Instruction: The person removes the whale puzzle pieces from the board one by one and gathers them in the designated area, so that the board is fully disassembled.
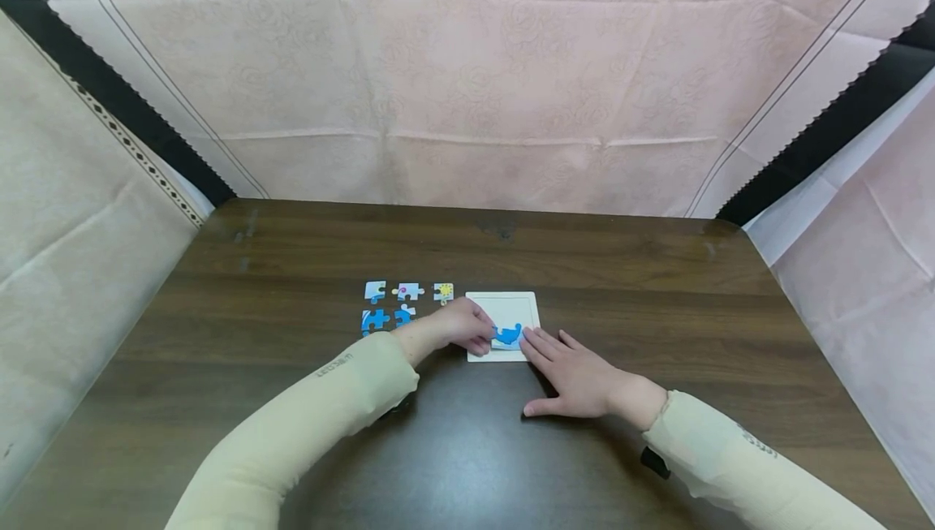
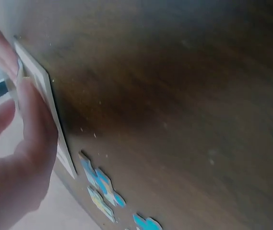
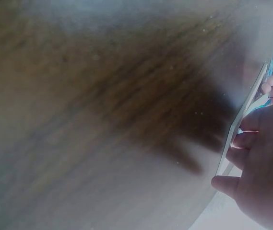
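A square white puzzle frame (image 1: 504, 303) lies on the table in the middle of the head view. My left hand (image 1: 467, 325) is over its left side, with thumb and fingers pinching the edge of a blue puzzle piece (image 1: 506, 337) inside the frame. From the right, my right hand (image 1: 580, 377) reaches in flat with straight, spread fingers, its fingertips at the frame's right edge beside the blue piece. In the left wrist view the curled fingers hide most of the piece. The right wrist view shows fingers (image 3: 245, 140) along the frame's edge.
Several loose puzzle pieces lie left of the frame, among them one with a yellow sun (image 1: 443, 292) and a blue one (image 1: 375, 319) partly behind the left forearm. The dark wooden table (image 1: 628, 270) ends at pale cloth (image 1: 482, 92) at the back.
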Demonstrator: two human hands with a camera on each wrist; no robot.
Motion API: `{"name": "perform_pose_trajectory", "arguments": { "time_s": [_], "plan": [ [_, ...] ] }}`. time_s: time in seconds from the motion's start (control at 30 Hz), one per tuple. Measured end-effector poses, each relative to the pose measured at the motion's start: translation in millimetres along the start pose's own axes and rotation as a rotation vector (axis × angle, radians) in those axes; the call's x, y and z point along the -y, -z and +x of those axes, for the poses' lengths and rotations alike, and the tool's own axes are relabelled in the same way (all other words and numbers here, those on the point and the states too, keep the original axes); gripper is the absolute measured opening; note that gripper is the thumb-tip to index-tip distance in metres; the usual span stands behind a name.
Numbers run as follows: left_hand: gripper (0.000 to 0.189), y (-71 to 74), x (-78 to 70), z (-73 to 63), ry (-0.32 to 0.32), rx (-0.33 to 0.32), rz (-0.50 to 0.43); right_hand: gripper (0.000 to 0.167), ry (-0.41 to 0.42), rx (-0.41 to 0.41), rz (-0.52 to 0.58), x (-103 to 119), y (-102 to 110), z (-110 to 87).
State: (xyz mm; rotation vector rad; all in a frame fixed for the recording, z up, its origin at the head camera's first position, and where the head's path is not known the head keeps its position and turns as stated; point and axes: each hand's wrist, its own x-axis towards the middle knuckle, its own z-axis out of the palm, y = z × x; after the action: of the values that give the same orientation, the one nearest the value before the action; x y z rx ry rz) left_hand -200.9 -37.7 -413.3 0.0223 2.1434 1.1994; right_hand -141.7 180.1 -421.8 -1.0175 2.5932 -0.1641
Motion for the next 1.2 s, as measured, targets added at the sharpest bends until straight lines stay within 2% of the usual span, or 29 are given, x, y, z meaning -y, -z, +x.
{"name": "perform_pose_trajectory", "arguments": {
  "time_s": [0.13, 0.37, 0.53, 0.67, 0.93, 1.03, 1.2],
  "plan": [
    [0.019, -2.9, -1.9, 1.6, 0.014, -0.023, -0.016, 0.09, -0.002, 0.005, 0.001, 0.0, 0.5, -0.3],
    [0.016, -4.2, -1.9, 0.7, 0.008, -0.023, -0.018, 0.09, -0.008, 0.015, -0.006, 0.9, 0.9, -0.1],
    [0.011, -6.3, -3.7, -1.7, -0.074, -0.026, 0.028, 0.09, -0.007, 0.016, -0.029, 0.6, 1.6, 0.6],
    [0.011, -4.9, -8.0, -6.2, -0.124, 0.002, 0.016, 0.09, -0.007, 0.019, -0.038, 0.9, 2.5, 0.9],
    [0.019, 15.5, -7.5, -14.5, -0.131, 0.025, -0.063, 0.091, -0.022, 0.038, -0.021, 1.2, 1.0, 1.7],
    [0.021, 23.7, -2.6, -14.7, -0.136, 0.038, -0.086, 0.092, -0.029, 0.044, -0.016, 0.6, 0.2, 2.2],
    [0.025, 37.6, 5.2, -18.7, -0.128, 0.022, -0.089, 0.092, -0.031, 0.044, -0.018, 0.3, -0.1, 2.4]
  ]
}}
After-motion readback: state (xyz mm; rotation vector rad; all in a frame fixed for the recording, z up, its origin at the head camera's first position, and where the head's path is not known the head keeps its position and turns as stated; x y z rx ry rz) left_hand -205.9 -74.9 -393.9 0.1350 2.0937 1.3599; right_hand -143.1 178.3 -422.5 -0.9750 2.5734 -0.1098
